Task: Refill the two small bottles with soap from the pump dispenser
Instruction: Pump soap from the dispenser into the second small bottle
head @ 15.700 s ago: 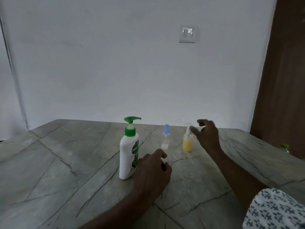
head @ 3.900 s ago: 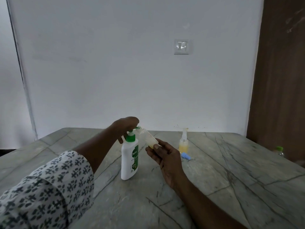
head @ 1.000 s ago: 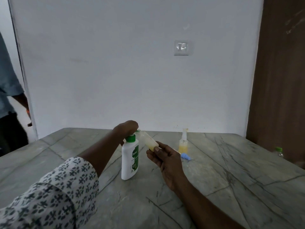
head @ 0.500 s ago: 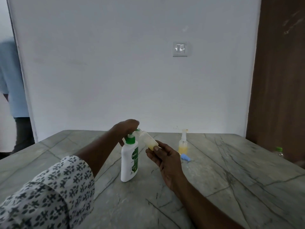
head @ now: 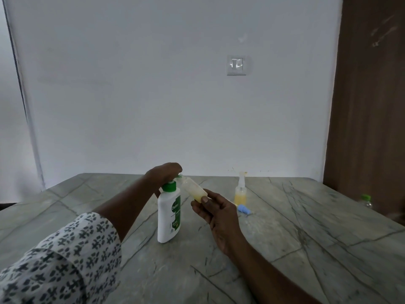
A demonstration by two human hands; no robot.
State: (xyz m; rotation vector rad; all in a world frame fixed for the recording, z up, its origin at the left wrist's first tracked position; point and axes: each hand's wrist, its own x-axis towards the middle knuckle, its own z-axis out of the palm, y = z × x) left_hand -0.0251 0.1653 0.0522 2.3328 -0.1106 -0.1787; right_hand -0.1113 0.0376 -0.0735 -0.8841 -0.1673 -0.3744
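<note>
A white pump dispenser (head: pixel 168 218) with a green collar stands on the stone table (head: pixel 306 238). My left hand (head: pixel 165 173) lies over its green pump head, fingers curled round it. My right hand (head: pixel 215 210) grips the base of a small clear bottle (head: pixel 192 189), tilted with its open mouth up against the pump's spout. Yellow soap sits at the bottle's lower end. A second small bottle (head: pixel 240 194), with yellow soap and a white spray top, stands farther right. A blue cap (head: pixel 243 209) lies on the table in front of it.
A green-capped bottle (head: pixel 365 200) shows at the table's right edge beside a brown wooden door (head: pixel 368 106). A white wall with a light switch (head: pixel 236 65) rises behind the table.
The pump head has gone down a little under my left hand. The person at the far left is out of view. My right hand and the small bottle have hardly moved.
</note>
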